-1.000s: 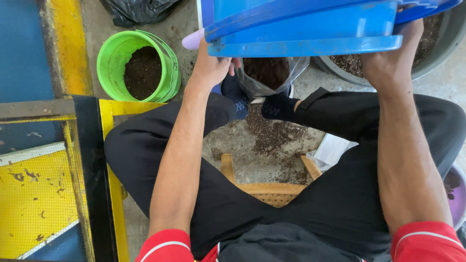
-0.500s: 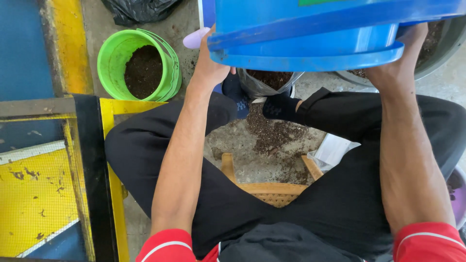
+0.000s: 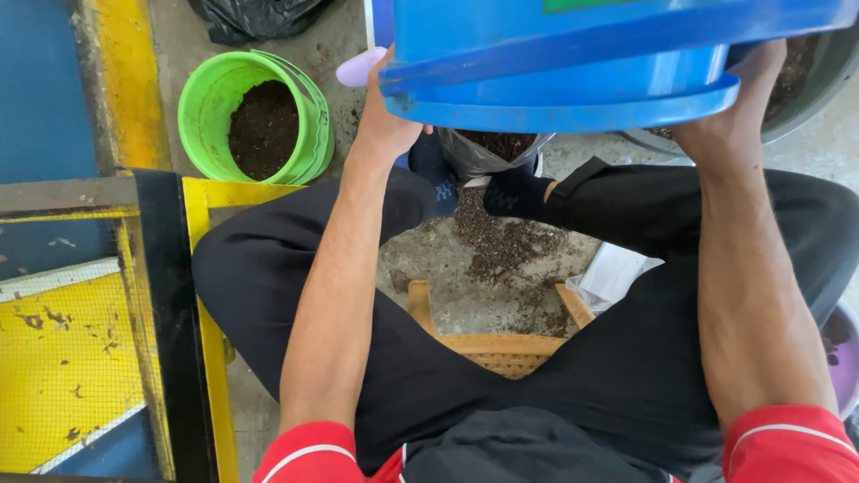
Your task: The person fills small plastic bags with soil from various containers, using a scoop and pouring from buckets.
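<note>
The blue bucket (image 3: 573, 63) is at the top of the frame, held up over a small bag of soil (image 3: 497, 148). My left hand (image 3: 385, 121) and my right hand (image 3: 734, 112) grip its sides. A green bucket (image 3: 309, 134) of soil sits at the upper left.

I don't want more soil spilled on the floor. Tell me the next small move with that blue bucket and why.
Probably line the blue bucket up over the small bag between the feet before tipping further. Both hands, left hand and right hand, grip its sides, holding it raised above the bag, and loose soil already lies scattered on the concrete just short of the bag's mouth.
</note>
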